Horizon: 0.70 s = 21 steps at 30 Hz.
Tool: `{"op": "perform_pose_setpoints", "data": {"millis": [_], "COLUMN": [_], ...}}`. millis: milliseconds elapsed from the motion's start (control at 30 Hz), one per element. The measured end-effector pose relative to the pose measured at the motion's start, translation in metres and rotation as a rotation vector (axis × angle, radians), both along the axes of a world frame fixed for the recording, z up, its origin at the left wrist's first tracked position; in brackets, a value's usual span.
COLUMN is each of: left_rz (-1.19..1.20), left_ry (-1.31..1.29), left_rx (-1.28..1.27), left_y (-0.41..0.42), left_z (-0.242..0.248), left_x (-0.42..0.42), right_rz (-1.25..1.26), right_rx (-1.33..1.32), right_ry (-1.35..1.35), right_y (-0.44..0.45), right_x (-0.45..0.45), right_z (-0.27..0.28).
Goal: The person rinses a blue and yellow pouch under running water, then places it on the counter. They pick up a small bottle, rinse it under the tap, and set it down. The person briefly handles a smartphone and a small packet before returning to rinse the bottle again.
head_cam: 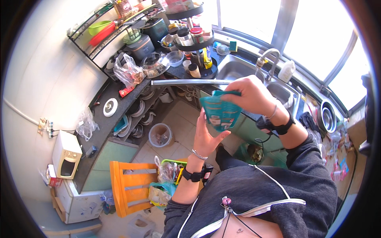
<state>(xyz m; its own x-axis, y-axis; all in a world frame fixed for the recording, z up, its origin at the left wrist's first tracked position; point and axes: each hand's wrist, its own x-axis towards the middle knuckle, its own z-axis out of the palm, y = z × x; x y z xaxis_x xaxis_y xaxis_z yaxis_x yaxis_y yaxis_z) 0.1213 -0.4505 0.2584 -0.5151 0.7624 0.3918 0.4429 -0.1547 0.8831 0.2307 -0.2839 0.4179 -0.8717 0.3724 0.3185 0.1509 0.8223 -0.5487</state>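
A teal plastic packet [222, 114], printed and slightly blurred, hangs in front of my chest above the kitchen floor. My right hand [251, 94] pinches its upper edge between thumb and fingers. At the packet's lower left is my left hand [204, 136], thumb and fingers spread apart. Its fingers reach up along the packet's left edge, and the thumb points towards the bottom corner. Whether these fingers touch the packet is hard to tell. Beyond the packet runs a metal-edged countertop front [190, 82].
A steel double sink [235, 67] with a faucet [272, 56] lies ahead. A tiered jar rack [195, 46] stands beside it. On the floor sits a clear bucket [160, 135]; an orange wooden chair [135, 186] with bags is at my left. A microwave [67, 156] is further left.
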Motion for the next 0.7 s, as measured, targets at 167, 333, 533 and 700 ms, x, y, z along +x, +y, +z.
{"op": "perform_pose_setpoints", "data": {"millis": [167, 333, 533, 700], "left_rz": [0.087, 0.265, 0.249, 0.309], "left_ry": [-0.101, 0.161, -0.102, 0.029], "left_rx": [0.012, -0.001, 0.269, 0.204], "left_y": [0.032, 0.084, 0.154, 0.167], "left_z": [0.007, 0.018, 0.029, 0.025], "left_x": [-0.067, -0.131, -0.195, -0.269], "right_rz": [0.084, 0.194, 0.298, 0.408], "right_rx": [-0.028, -0.074, -0.204, -0.204], "right_ry": [0.049, 0.171, 0.277, 0.182], "right_y": [0.010, 0.043, 0.096, 0.135], "right_x": [-0.091, -0.172, -0.256, -0.296], "right_z": [-0.015, -0.013, 0.000, 0.006]}}
